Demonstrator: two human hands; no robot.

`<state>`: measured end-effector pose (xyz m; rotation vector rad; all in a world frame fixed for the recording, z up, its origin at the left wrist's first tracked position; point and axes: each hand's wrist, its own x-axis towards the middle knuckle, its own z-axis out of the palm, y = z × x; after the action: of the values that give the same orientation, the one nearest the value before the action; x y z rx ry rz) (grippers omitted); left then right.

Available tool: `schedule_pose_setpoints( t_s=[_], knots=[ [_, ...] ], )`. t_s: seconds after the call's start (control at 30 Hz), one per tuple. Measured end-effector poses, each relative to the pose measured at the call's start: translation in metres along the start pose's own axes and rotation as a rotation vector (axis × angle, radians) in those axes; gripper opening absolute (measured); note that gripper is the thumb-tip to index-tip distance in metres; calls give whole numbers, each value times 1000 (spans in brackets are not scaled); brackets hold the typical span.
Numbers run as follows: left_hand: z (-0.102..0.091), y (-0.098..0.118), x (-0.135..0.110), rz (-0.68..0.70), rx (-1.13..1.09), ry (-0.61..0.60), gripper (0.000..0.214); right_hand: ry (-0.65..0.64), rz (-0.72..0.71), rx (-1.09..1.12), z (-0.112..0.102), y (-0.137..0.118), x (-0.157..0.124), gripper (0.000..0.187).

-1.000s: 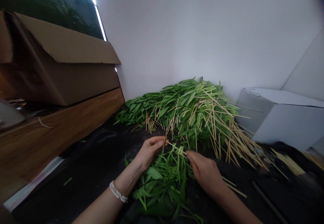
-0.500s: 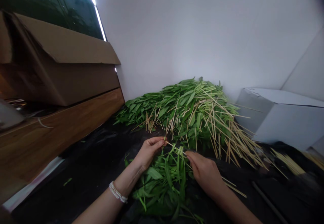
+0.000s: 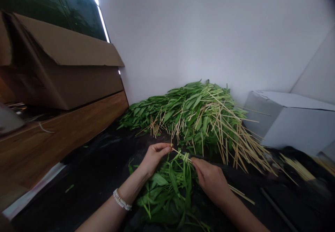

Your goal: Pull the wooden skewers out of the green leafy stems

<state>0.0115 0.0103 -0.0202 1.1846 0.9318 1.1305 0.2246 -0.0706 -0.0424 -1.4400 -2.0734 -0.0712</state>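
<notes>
My left hand (image 3: pixel 155 157) pinches the tip of a thin wooden skewer (image 3: pixel 180 152) with green leaves threaded on it. My right hand (image 3: pixel 209 180) is closed on the same skewer further along, and more of the stick pokes out behind the wrist. A loose bunch of green leaves (image 3: pixel 170 190) hangs from the skewer and lies on the black sheet (image 3: pixel 99 169) between my forearms. A bead bracelet (image 3: pixel 121 200) sits on my left wrist.
Behind my hands lies a big heap of leaves on skewers (image 3: pixel 201 116) against the white wall. A brown cardboard box (image 3: pixel 65 67) rests on a wooden ledge at the left. A white box (image 3: pixel 290 120) stands at the right, with bare skewers (image 3: pixel 298 167) near it.
My right hand has slid slightly left along the skewer, toward my left hand. The rest is unchanged.
</notes>
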Motion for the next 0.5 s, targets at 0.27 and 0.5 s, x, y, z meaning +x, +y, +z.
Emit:
schedule_pose_setpoints(
  t_s=[0.27, 0.5],
  knots=[
    [1, -1, -1, -41, -51, -5, 29, 47, -8, 4, 1, -1, 0, 30],
    [0, -2, -1, -56, -4, -7, 29, 38, -2, 30, 3, -3, -1, 31]
  ],
)
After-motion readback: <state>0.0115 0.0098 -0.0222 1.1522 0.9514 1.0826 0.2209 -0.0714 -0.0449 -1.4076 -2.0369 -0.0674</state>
